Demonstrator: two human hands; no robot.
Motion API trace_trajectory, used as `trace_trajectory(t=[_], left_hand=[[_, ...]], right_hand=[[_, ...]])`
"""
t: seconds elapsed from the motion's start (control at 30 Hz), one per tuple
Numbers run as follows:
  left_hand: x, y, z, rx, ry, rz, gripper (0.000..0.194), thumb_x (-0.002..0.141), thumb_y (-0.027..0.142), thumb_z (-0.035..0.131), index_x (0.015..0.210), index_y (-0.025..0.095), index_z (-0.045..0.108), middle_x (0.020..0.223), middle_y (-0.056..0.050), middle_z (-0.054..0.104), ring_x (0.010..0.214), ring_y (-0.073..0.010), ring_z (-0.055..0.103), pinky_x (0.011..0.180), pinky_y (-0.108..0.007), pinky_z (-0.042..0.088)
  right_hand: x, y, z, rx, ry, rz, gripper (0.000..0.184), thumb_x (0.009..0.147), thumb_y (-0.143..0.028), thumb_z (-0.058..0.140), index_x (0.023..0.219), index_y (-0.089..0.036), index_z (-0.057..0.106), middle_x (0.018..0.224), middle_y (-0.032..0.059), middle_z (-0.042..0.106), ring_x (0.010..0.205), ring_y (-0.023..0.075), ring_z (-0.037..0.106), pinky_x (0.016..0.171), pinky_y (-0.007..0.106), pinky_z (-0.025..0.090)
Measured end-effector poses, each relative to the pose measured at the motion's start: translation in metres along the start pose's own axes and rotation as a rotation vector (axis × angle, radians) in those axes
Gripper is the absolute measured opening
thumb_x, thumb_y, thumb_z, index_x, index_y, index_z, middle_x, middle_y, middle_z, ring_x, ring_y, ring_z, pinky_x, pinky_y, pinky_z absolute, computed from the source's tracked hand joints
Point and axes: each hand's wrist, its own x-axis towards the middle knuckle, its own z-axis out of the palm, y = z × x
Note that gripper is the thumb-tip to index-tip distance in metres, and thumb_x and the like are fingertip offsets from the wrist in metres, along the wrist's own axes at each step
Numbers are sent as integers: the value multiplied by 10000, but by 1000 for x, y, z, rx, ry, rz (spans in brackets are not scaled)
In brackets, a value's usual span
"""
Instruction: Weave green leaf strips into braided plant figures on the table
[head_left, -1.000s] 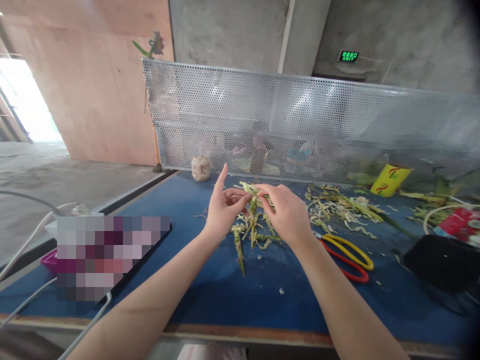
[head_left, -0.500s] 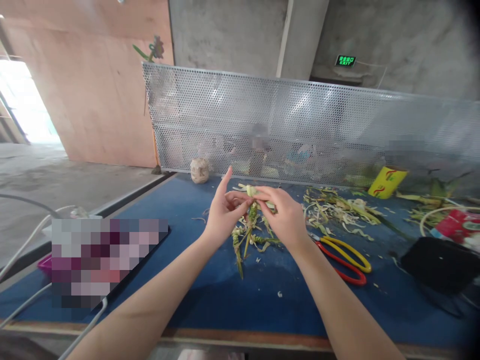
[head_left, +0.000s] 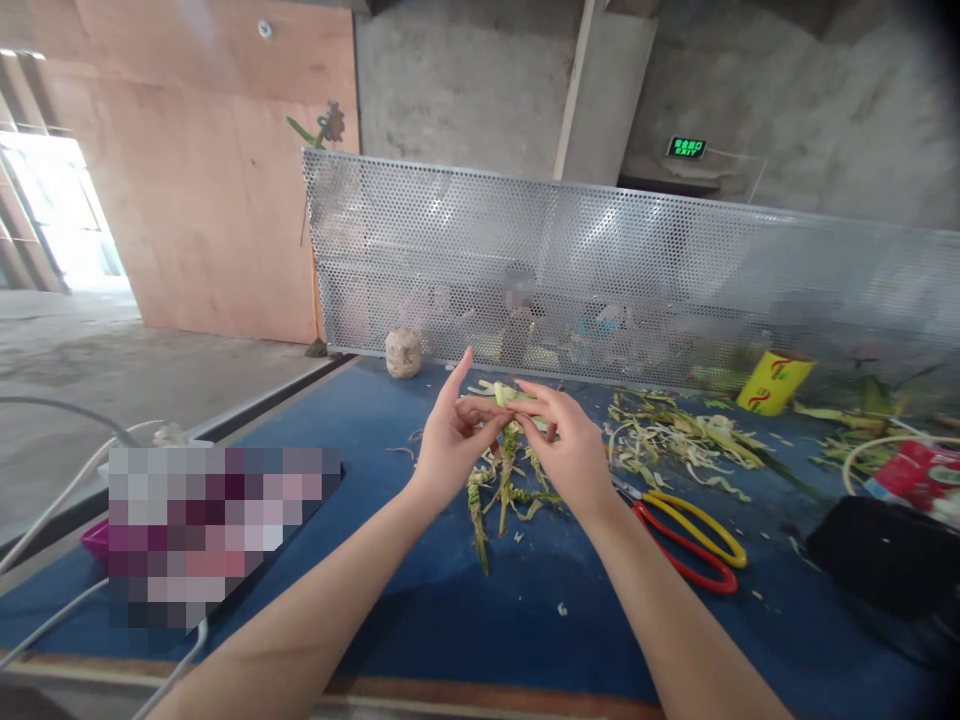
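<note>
Fingertips of my left hand (head_left: 452,440) and my right hand (head_left: 568,445) meet over the blue tabletop, pinching a green plant strip (head_left: 510,432). One finger of the left hand points up while the others curl in to the pinch. Where exactly the strip runs between the fingertips is hidden. Just beyond the fingers shows a pale green folded piece (head_left: 501,393). Below them are knotted green plant stalks (head_left: 478,520) with dry ends. Scissors (head_left: 694,540) with one red and one yellow handle lie beside my right forearm.
Plant scraps (head_left: 682,435) are strewn at the right, near a yellow roll (head_left: 775,382). A black object (head_left: 885,550) lies at the right edge. A perforated metal screen (head_left: 600,270) borders the back, with a whitish lump (head_left: 403,353) before it. Cables and a blurred-out slab (head_left: 225,540) occupy the left.
The whole view has shifted slightly, so everything sits a little lower. My right-hand fingers have spread a bit, and the pinch remains at the same spot over the stalks.
</note>
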Motion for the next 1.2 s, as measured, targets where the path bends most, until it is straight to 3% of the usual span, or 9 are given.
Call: trace_trajectory(t=[0.13,0.2,0.3,0.5,0.87,1.03,1.2], left_hand=[[-1,1,1,46,11,72,778,709,138,631,1353,276,216,695,-3,607,654,-144,585,487,-233,498],[-2,1,1,47,15,73,777,706,136,634,1351,272,221,693,-2,608,649,-138,582,493,-228,491],[-2,2,1,27,19,49,789,700,130,640,1354,253,217,688,-2,611,618,-128,572,481,-222,486],[-1,2,0,-3,42,21,783,703,149,639,1354,238,213,708,-14,624,660,-144,597,513,-241,500],[0,3,0,-22,104,-13,785,691,156,656,1350,207,233,686,2,608,556,-92,545,499,-212,473],[0,2,0,5,87,23,756,706,169,642,1344,223,240,703,-3,612,632,-121,583,550,-242,498],[-1,1,0,32,63,76,759,711,147,634,1349,225,230,708,-3,611,682,-132,596,563,-237,496]], right_hand=[[2,-2,-3,-71,113,-68,375,810,-172,498,1178,-233,461,974,67,635,908,209,556,720,368,478],[2,-3,-4,-107,144,-84,372,809,-177,506,1174,-222,456,896,59,624,838,199,555,736,371,471],[1,-3,-3,-108,100,-108,376,816,-139,477,1183,-217,443,792,26,615,761,173,557,748,346,468],[-1,-4,-1,-56,38,-97,421,838,-134,435,1244,-239,396,910,33,648,815,164,591,729,319,487],[-3,-5,-1,-107,138,-224,422,824,-125,485,1223,-252,437,926,26,674,798,158,622,753,313,498],[-3,-8,1,-52,112,-108,420,833,-146,475,1232,-271,430,926,7,686,846,168,622,749,325,497],[-4,-12,4,115,106,130,408,804,-173,512,1202,-247,453,881,14,690,736,161,627,571,285,496]])
